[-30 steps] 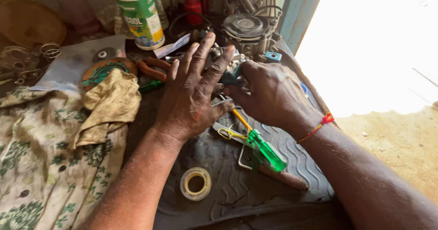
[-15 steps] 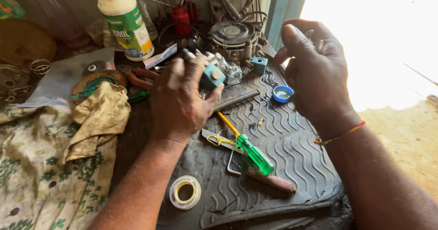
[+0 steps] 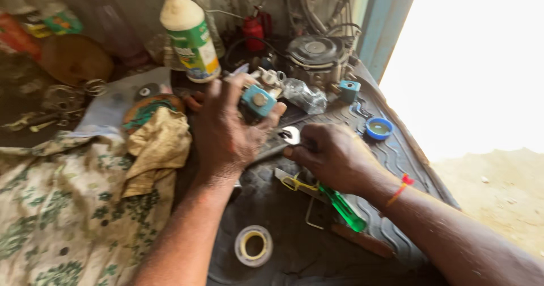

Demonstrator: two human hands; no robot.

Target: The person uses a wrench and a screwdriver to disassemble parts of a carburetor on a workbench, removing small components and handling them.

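left hand (image 3: 226,130): still grips teal valve (image 3: 258,100) | right hand (image 3: 334,155): came down (was raised), now pinching wrench (image 3: 290,135)

Blown-out daylight right, dim left, motion blur

A second ago both hands lay flat among the parts on the rubber mat (image 3: 391,155). The left hand (image 3: 226,133) has since lifted and now grips a small metal part with a blue block (image 3: 259,100). The right hand (image 3: 334,155), raised and open half a second ago, has come down onto the mat and closed on a wrench (image 3: 290,134).
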